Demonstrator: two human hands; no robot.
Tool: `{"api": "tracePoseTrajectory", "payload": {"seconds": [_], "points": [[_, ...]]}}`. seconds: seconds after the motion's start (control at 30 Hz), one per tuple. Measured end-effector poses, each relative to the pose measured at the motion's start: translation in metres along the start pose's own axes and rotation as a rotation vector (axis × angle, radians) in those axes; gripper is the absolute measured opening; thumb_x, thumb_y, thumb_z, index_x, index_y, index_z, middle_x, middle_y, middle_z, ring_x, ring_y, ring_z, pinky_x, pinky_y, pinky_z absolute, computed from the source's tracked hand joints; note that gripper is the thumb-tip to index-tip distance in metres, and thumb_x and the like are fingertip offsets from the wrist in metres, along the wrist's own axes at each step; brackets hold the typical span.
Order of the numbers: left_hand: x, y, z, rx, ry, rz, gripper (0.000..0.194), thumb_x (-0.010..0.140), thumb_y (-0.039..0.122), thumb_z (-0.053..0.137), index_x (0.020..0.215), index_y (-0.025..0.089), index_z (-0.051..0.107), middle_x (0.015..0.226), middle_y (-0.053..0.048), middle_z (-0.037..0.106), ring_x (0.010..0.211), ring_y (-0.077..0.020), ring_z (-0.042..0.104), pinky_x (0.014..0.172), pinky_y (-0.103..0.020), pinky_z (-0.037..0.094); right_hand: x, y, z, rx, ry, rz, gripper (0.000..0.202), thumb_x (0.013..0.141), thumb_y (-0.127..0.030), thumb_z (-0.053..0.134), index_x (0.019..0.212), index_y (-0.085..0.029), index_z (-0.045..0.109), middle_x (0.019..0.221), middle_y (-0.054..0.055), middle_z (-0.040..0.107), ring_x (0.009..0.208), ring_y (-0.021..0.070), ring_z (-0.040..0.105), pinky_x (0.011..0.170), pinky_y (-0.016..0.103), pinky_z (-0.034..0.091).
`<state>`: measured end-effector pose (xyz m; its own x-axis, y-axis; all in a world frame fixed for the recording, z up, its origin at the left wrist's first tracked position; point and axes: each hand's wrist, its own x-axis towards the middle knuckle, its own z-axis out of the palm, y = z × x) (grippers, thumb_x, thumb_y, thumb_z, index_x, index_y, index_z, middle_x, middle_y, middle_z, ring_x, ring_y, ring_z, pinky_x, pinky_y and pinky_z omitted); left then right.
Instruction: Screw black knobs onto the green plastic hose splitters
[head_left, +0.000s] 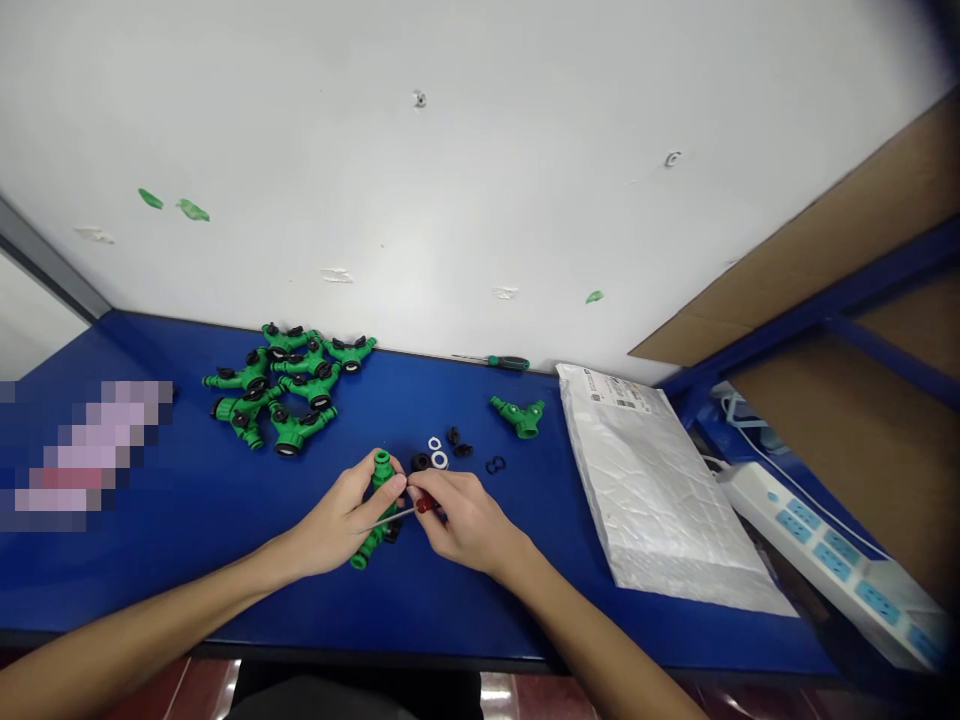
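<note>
My left hand is closed around a green Y-shaped hose splitter, held just above the blue table, with a black piece low on its right side. Pinched in my right hand is a screwdriver with a red handle; its thin metal shaft crosses in front of the splitter toward my left palm. Both sets of fingertips meet beside the splitter, and what lies between them is hidden. Just beyond my hands are a black ring cap, white washers and small black valve parts.
Several assembled green splitters cluster at the back left. A bare green splitter body, small black rings and a green-handled screwdriver lie to the right. Beyond them are a white padded bag and a power strip.
</note>
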<state>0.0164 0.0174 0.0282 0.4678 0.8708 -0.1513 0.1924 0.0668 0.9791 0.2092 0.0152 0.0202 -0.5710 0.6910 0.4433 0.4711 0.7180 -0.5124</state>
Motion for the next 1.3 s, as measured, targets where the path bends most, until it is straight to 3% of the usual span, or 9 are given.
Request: {"api": "tracePoseTrajectory", "payload": {"seconds": [0.3,0.4,0.53,0.7,0.77,0.83,0.93,1.13,1.3], "points": [[0.001,0.007,-0.012,-0.027,-0.172,-0.015,0.030,0.091,0.047,0.056,0.102,0.019,0.052,0.066,0.007,0.043,0.052,-0.0086,0.040,0.047,-0.021,0.034,-0.002,0.005,0.011,-0.019,0.198,-0.056,0.012,0.091,-0.013,0.047,0.088,-0.018,0.058,0.065,0.000,0.059,0.051,0.0115,0.049,0.053,0.023,0.041],[0.002,0.012,-0.016,0.189,-0.152,0.023,0.028,0.094,0.046,0.051,0.105,0.021,0.051,0.064,0.006,0.049,0.046,-0.0093,0.043,0.043,-0.022,0.034,-0.001,0.003,0.010,0.091,0.250,0.046,0.013,0.090,-0.015,0.050,0.085,-0.017,0.061,0.059,-0.003,0.053,0.047,0.0086,0.042,0.048,0.021,0.037],[0.009,0.019,-0.033,0.737,0.036,0.377,0.020,0.097,0.033,0.045,0.110,0.020,0.054,0.098,-0.007,0.064,0.066,-0.0152,0.060,0.058,-0.026,0.044,0.001,0.001,0.007,0.288,0.230,0.342,0.015,0.091,-0.023,0.053,0.082,-0.016,0.063,0.053,-0.007,0.040,0.044,0.0074,0.034,0.046,0.021,0.033],[0.016,0.027,-0.050,0.947,-0.063,0.430,0.021,0.099,0.031,0.042,0.110,0.019,0.055,0.100,-0.008,0.066,0.064,-0.0158,0.061,0.059,-0.028,0.046,0.005,0.002,0.005,0.423,0.234,0.503,0.023,0.092,-0.034,0.054,0.081,-0.016,0.064,0.060,-0.004,0.042,0.052,0.0092,0.038,0.050,0.022,0.034],[0.016,0.029,-0.049,0.908,-0.036,0.404,0.020,0.098,0.030,0.042,0.108,0.018,0.055,0.099,-0.008,0.066,0.063,-0.0158,0.060,0.060,-0.028,0.046,0.005,0.002,0.007,0.490,0.229,0.534,0.025,0.091,-0.037,0.054,0.085,-0.016,0.065,0.061,-0.004,0.043,0.053,0.0099,0.040,0.050,0.023,0.035],[0.016,0.029,-0.045,0.721,-0.091,0.304,0.023,0.097,0.035,0.045,0.112,0.019,0.053,0.079,-0.002,0.064,0.050,-0.0119,0.052,0.051,-0.025,0.042,0.005,0.003,0.010,0.550,0.222,0.551,0.027,0.090,-0.041,0.056,0.090,-0.016,0.066,0.060,-0.004,0.042,0.052,0.0102,0.041,0.050,0.023,0.036],[0.017,0.025,-0.038,0.404,-0.152,0.164,0.026,0.096,0.041,0.048,0.110,0.019,0.050,0.056,0.008,0.046,0.040,-0.0087,0.038,0.039,-0.021,0.032,0.003,0.004,0.010,0.584,0.194,0.534,0.031,0.090,-0.045,0.057,0.095,-0.016,0.066,0.059,-0.005,0.040,0.050,0.0098,0.039,0.049,0.023,0.035],[0.022,0.009,-0.045,0.184,-0.011,0.160,0.025,0.092,0.042,0.055,0.102,0.020,0.050,0.064,0.007,0.040,0.045,-0.0065,0.031,0.042,-0.020,0.028,0.002,0.007,-0.019,0.397,0.102,0.414,0.037,0.101,-0.041,0.038,0.099,-0.016,0.066,0.068,0.001,0.057,0.058,0.0126,0.049,0.058,0.025,0.040],[0.023,0.004,-0.052,0.193,0.021,0.145,0.024,0.092,0.042,0.055,0.102,0.020,0.049,0.069,0.005,0.041,0.049,-0.0069,0.032,0.043,-0.021,0.028,0.001,0.013,-0.037,0.337,0.181,0.434,0.026,0.093,-0.034,0.055,0.095,-0.014,0.072,0.075,0.004,0.063,0.057,0.0119,0.048,0.052,0.025,0.037]]}}
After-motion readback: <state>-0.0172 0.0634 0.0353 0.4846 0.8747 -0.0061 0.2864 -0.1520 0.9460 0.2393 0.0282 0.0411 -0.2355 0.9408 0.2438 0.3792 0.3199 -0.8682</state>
